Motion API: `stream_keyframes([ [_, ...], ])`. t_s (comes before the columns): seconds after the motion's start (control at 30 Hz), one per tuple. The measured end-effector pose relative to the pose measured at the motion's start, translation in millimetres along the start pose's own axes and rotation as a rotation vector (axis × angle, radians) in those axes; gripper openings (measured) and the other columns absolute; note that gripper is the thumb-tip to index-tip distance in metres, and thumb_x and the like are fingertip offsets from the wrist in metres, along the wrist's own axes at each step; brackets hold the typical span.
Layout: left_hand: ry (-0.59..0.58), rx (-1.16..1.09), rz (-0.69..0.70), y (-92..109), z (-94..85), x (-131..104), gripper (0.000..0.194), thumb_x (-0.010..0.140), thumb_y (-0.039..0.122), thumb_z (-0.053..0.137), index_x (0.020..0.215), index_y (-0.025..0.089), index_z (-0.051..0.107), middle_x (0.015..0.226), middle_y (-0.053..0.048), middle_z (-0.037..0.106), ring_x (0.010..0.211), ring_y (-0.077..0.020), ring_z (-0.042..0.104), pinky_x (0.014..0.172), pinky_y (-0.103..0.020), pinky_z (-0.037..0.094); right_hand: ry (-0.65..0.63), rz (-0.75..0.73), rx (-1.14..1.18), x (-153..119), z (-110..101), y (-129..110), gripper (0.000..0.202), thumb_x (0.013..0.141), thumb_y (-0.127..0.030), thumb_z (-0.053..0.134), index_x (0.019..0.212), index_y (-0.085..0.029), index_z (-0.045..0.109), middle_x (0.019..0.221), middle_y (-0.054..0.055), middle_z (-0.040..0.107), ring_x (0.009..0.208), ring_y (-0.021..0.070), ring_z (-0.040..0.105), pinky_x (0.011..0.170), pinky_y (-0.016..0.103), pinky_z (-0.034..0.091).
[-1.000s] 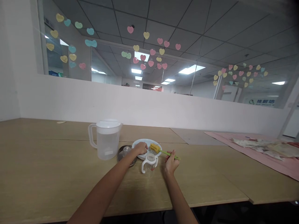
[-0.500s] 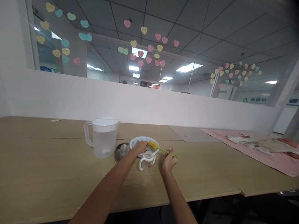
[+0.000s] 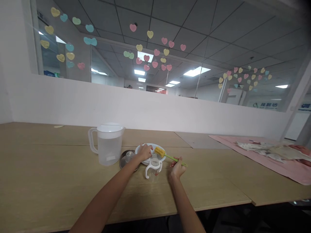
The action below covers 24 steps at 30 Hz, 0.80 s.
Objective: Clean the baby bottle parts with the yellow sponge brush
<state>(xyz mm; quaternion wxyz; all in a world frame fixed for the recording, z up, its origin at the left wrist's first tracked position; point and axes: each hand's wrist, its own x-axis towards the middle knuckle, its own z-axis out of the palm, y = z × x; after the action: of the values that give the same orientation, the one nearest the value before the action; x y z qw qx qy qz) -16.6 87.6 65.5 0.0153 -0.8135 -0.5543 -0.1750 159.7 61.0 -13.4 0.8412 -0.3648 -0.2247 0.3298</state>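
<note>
My right hand [image 3: 178, 169] is closed round the green handle of a bottle brush [image 3: 159, 151], whose yellow sponge head lies over a white basin [image 3: 140, 148]. My left hand [image 3: 145, 152] is above the basin's left side, fingers apart, just left of the sponge and not gripping it. Part of the basin is hidden by this hand. In front of the basin stands a clear baby bottle [image 3: 154, 174] with two white handles, upright and without a cap. A small clear dome-shaped cover [image 3: 129, 156] sits on a round metal tray [image 3: 123, 164], partly behind my left forearm.
A translucent lidded pitcher [image 3: 109, 147] stands left of the tray with its handle to the left. On the right, a pink mat [image 3: 272, 163] holds cloths and a partly visible doll-like figure. The wooden table [image 3: 60, 181] ends at a near edge; a white wall [image 3: 155, 111] stands behind it.
My left hand has come off the sponge end and its fingers have spread, slightly up and left. The brush stays in my right hand, nearly in place. The view has tilted slightly.
</note>
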Motion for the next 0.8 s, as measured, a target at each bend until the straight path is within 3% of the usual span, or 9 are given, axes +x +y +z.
stream_keyframes([
  [0.13, 0.131, -0.065, 0.015, -10.4, -3.2, -25.6, 0.034, 0.085, 0.014, 0.054, 0.117, 0.021, 0.065, 0.113, -0.006, 0.071, 0.11, -0.0206, 0.062, 0.1, -0.035, 0.044, 0.155, 0.05, 0.018, 0.8, 0.4, -1.7, 0.042, 0.084, -0.058, 0.054, 0.067, -0.02, 0.058, 0.041, -0.007, 0.044, 0.035, 0.0094, 0.038, 0.035, 0.023, 0.032],
  [0.27, 0.419, -0.341, 0.105, -18.3, 14.1, -46.7, 0.029, 0.087, 0.012, 0.051, 0.108, 0.02, 0.069, 0.106, -0.007, 0.069, 0.1, -0.0195, 0.065, 0.092, -0.034, 0.051, 0.153, 0.105, 0.021, -1.1, 2.1, -3.9, 0.034, 0.085, -0.046, 0.054, 0.067, -0.018, 0.059, 0.041, -0.006, 0.045, 0.036, 0.0089, 0.039, 0.035, 0.022, 0.033],
  [0.4, 0.609, -0.418, 0.122, -18.9, 26.3, -56.0, 0.026, 0.091, 0.018, 0.048, 0.102, 0.022, 0.072, 0.097, -0.005, 0.068, 0.094, -0.0189, 0.066, 0.088, -0.034, 0.054, 0.09, 0.16, 0.034, -1.0, 3.4, -2.4, 0.034, 0.085, -0.047, 0.054, 0.067, -0.018, 0.057, 0.041, -0.007, 0.045, 0.034, 0.0078, 0.038, 0.035, 0.02, 0.032],
  [0.63, 0.734, -0.395, 0.094, -22.1, 26.1, -64.2, 0.026, 0.094, 0.025, 0.047, 0.1, 0.021, 0.072, 0.104, -0.007, 0.071, 0.101, -0.021, 0.067, 0.093, -0.037, 0.054, -0.07, 0.284, 0.105, 2.6, 3.3, -1.0, 0.038, 0.085, -0.052, 0.056, 0.065, -0.02, 0.049, 0.039, -0.01, 0.039, 0.032, 0.0058, 0.034, 0.035, 0.018, 0.029],
  [0.8, 0.699, -0.38, 0.081, -19.3, 27.2, -67.8, 0.024, 0.091, 0.023, 0.049, 0.103, 0.02, 0.07, 0.11, -0.007, 0.071, 0.104, -0.0218, 0.067, 0.096, -0.038, 0.052, -0.127, 0.319, 0.159, 2.9, 2.4, 0.4, 0.036, 0.083, -0.05, 0.061, 0.067, -0.02, 0.047, 0.041, -0.011, 0.042, 0.034, 0.0047, 0.036, 0.036, 0.016, 0.03],
])
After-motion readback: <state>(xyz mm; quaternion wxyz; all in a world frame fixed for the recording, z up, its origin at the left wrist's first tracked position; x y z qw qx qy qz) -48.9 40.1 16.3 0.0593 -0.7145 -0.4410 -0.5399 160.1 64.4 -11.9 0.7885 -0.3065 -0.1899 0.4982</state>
